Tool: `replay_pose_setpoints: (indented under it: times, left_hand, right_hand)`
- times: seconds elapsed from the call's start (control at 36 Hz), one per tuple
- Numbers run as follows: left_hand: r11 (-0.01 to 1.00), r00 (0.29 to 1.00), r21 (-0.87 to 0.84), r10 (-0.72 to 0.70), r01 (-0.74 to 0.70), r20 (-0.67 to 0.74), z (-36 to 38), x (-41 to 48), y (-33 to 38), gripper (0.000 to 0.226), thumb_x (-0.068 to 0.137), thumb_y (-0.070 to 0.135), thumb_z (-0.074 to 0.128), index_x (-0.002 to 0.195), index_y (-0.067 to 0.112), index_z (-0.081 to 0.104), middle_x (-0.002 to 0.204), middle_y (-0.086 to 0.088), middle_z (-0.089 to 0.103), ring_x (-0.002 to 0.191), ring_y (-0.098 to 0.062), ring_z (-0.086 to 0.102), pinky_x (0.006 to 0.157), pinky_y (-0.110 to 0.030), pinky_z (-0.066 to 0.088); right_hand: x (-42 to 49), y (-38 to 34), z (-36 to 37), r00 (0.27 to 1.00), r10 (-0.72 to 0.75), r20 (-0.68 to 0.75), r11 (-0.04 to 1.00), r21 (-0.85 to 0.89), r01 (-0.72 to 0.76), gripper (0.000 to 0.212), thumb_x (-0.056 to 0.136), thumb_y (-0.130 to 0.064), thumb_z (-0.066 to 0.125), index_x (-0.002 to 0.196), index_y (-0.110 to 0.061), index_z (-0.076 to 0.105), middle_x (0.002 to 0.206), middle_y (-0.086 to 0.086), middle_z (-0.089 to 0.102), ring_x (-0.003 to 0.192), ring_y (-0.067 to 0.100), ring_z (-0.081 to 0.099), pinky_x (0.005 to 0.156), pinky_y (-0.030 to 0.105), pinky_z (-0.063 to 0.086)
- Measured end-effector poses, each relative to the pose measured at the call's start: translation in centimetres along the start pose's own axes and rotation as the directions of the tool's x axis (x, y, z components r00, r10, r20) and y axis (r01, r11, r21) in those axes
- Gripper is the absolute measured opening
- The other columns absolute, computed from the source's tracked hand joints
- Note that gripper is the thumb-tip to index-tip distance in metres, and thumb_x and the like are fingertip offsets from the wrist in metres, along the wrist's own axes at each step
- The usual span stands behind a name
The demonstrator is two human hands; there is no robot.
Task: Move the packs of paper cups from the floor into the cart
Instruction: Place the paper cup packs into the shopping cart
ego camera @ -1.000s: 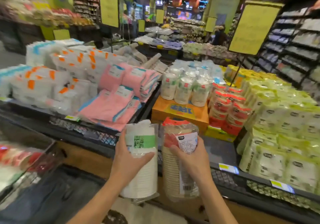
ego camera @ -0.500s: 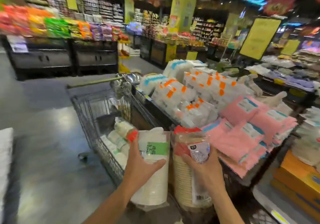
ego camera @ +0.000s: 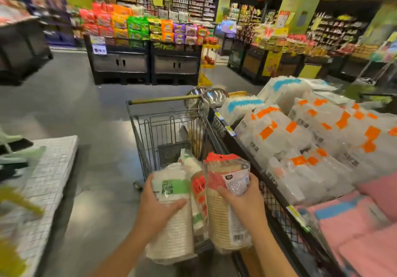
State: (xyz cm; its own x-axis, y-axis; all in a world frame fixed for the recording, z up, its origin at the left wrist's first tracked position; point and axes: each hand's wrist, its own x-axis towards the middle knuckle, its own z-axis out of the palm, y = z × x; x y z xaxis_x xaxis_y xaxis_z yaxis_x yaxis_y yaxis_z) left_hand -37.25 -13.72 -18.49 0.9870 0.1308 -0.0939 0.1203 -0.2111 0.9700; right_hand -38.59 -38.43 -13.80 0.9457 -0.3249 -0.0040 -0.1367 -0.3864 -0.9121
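My left hand [ego camera: 155,207] grips a clear-wrapped pack of white paper cups with a green label [ego camera: 174,223], held upright. My right hand [ego camera: 245,208] grips a pack of beige paper cups with a red top [ego camera: 225,201], also upright. Both packs hover over the near end of a wire shopping cart [ego camera: 141,145]. Inside the cart lie other cup packs [ego camera: 198,188], partly hidden behind the two I hold.
A display shelf [ego camera: 279,193] with stacked plastic-wrapped goods and pink cloth packs runs along the cart's right side. A white tiled block [ego camera: 47,173] stands on the floor at the left. Open grey floor lies left of and beyond the cart, with snack displays farther back.
The view has swung left from the shelf to the cart. Both hands, still holding their packs, now sit over the cart's near end, and the cart appears closer and centred.
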Motion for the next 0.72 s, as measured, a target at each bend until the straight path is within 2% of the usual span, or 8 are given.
replay_pose_setpoints:
  times: [0.11, 0.22, 0.36, 0.42, 0.5, 0.56, 0.61, 0.72]
  left_hand:
    - [0.997, 0.995, -0.029, -0.078, 0.076, -0.06, 2.7, 3.7, -0.2, 0.134, 0.035, 0.061, 0.096, 0.147, 0.032, 0.029, 0.126, 0.002, 0.061, 0.106, -0.012, 0.065, 0.093, -0.042, 0.056]
    - [0.991, 0.985, -0.02, -0.131, 0.13, -0.112, 5.4, 7.0, -0.4, 0.121, 0.05, 0.04, 0.097, 0.148, 0.026, 0.029, 0.118, 0.006, 0.062, 0.103, -0.012, 0.064, 0.086, -0.035, 0.053]
    - [0.982, 0.963, -0.024, -0.189, 0.188, -0.191, 7.0, 10.9, -1.4, 0.115, 0.06, 0.031, 0.096, 0.149, 0.03, 0.023, 0.111, 0.015, 0.058, 0.1, -0.009, 0.061, 0.084, -0.035, 0.051]
    - [0.981, 0.957, -0.014, -0.193, 0.195, -0.217, 7.1, 13.2, -1.8, 0.113, 0.062, 0.028, 0.095, 0.149, 0.029, 0.024, 0.109, 0.016, 0.056, 0.099, -0.01, 0.061, 0.077, -0.03, 0.049]
    - [0.976, 0.942, 0.006, -0.209, 0.218, -0.262, 6.9, 17.4, -2.4, 0.111, 0.065, 0.021, 0.093, 0.151, 0.023, 0.023, 0.106, 0.015, 0.052, 0.089, -0.001, 0.054, 0.066, -0.018, 0.041]
    - [0.97, 0.933, 0.038, -0.22, 0.24, -0.285, 6.6, 20.8, -3.2, 0.115, 0.064, 0.024, 0.094, 0.152, 0.022, 0.021, 0.112, 0.007, 0.053, 0.089, -0.005, 0.055, 0.07, -0.021, 0.043]
    - [0.957, 0.927, 0.046, -0.264, 0.286, -0.267, 6.2, 24.2, -4.1, 0.124, 0.061, 0.031, 0.096, 0.155, 0.023, 0.016, 0.122, 0.0, 0.054, 0.098, -0.015, 0.057, 0.079, -0.029, 0.048]
    - [0.938, 0.928, 0.1, -0.307, 0.333, -0.213, 6.0, 30.8, -6.5, 0.129, 0.047, 0.051, 0.094, 0.15, 0.031, 0.02, 0.132, -0.003, 0.054, 0.114, -0.024, 0.059, 0.094, -0.043, 0.052]
  right_hand:
    - [5.6, 1.1, 0.1, 0.997, 0.041, 0.071, 0.999, 0.007, -0.041, 0.084, 0.071, -0.043, 0.097, 0.131, -0.036, 0.039, 0.114, -0.016, 0.064, 0.095, -0.008, 0.059, 0.069, 0.015, 0.042]
    - [10.7, 2.5, 1.0, 0.988, 0.057, 0.144, 0.998, -0.02, -0.055, 0.082, 0.069, -0.044, 0.099, 0.127, -0.037, 0.041, 0.113, -0.014, 0.066, 0.096, -0.004, 0.063, 0.071, 0.016, 0.045]
    - [15.9, 4.2, 3.6, 0.974, 0.108, 0.199, 0.99, -0.105, -0.089, 0.08, 0.069, -0.048, 0.097, 0.128, -0.029, 0.046, 0.11, -0.012, 0.067, 0.094, 0.001, 0.065, 0.069, 0.022, 0.048]
    - [17.6, 4.9, 5.1, 0.968, 0.131, 0.214, 0.985, -0.138, -0.102, 0.079, 0.068, -0.051, 0.096, 0.126, -0.027, 0.048, 0.11, -0.01, 0.068, 0.093, 0.003, 0.067, 0.07, 0.024, 0.05]
    - [19.8, 6.4, 7.9, 0.951, 0.195, 0.241, 0.966, -0.218, -0.143, 0.085, 0.061, -0.066, 0.091, 0.125, -0.03, 0.048, 0.111, -0.008, 0.067, 0.098, 0.012, 0.069, 0.082, 0.038, 0.059]
    - [20.9, 7.0, 10.1, 0.941, 0.231, 0.248, 0.954, -0.248, -0.168, 0.09, 0.056, -0.082, 0.084, 0.121, -0.033, 0.046, 0.111, -0.01, 0.066, 0.1, 0.012, 0.069, 0.085, 0.04, 0.06]
    - [21.9, 7.2, 12.2, 0.929, 0.278, 0.243, 0.939, -0.272, -0.21, 0.093, 0.054, -0.092, 0.079, 0.119, -0.034, 0.046, 0.11, -0.012, 0.065, 0.1, 0.011, 0.069, 0.084, 0.037, 0.059]
    - [24.5, 7.9, 16.4, 0.898, 0.386, 0.212, 0.893, -0.328, -0.307, 0.095, 0.045, -0.092, 0.079, 0.114, -0.039, 0.043, 0.11, -0.011, 0.064, 0.107, 0.015, 0.067, 0.094, 0.046, 0.059]
